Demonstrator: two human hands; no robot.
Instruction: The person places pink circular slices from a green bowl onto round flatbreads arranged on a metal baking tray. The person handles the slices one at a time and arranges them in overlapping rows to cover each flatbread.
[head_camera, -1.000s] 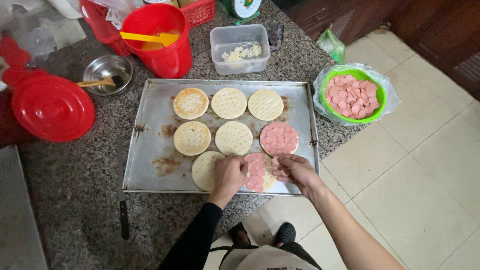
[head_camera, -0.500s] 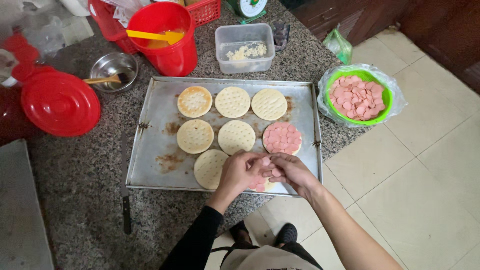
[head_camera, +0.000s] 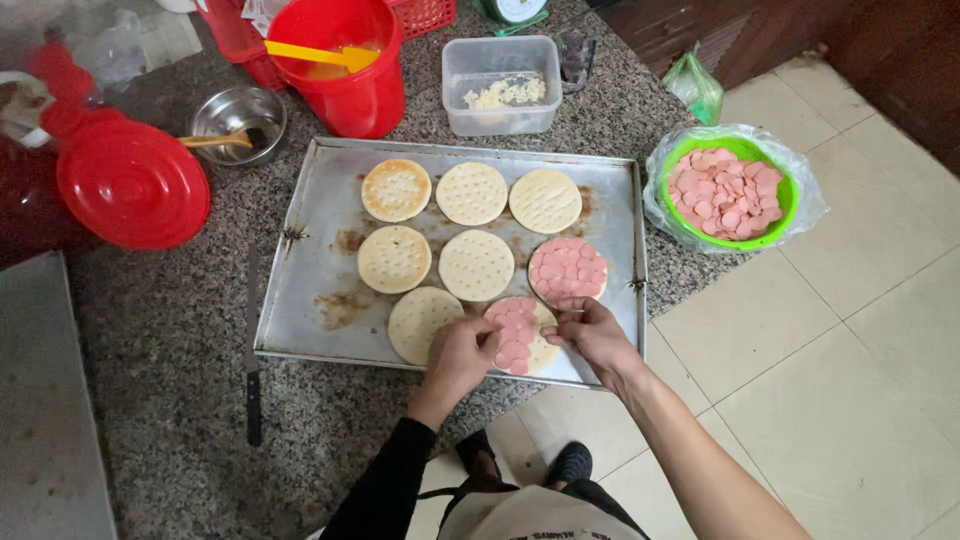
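Both hands have edged slightly left and closer together on the front-row dough round since the earlier view; pink slices now cover more of it.

Item: dough round (head_camera: 532, 338), pale, flat, circular, no long axis. Lies at the 6 o'clock edge of the metal tray (head_camera: 310, 250), front row, right of a bare round (head_camera: 420, 322), directly ahead of both hands at their 12 o'clock.

Left hand (head_camera: 462, 352): fingers curled, tips touching the round's 8 o'clock rim among the sausage slices (head_camera: 514, 328). Whether a slice is pinched cannot be told.

Right hand (head_camera: 592, 334): fingertips narrow, pinched on a slice at the round's 3 o'clock rim. Both hands are about equally near.

Adjacent: finished round (head_camera: 567, 270), fully covered in pink slices, at 1 o'clock from the hands. Green bowl (head_camera: 785, 195) of slices in clear plastic, at 2 o'clock, off the tray near the tabletop (head_camera: 160, 400) edge.

Obscured: part of the round under both hands; red bucket (head_camera: 350, 95) cut off at the top; clear tub (head_camera: 500, 85) contents indistinct.
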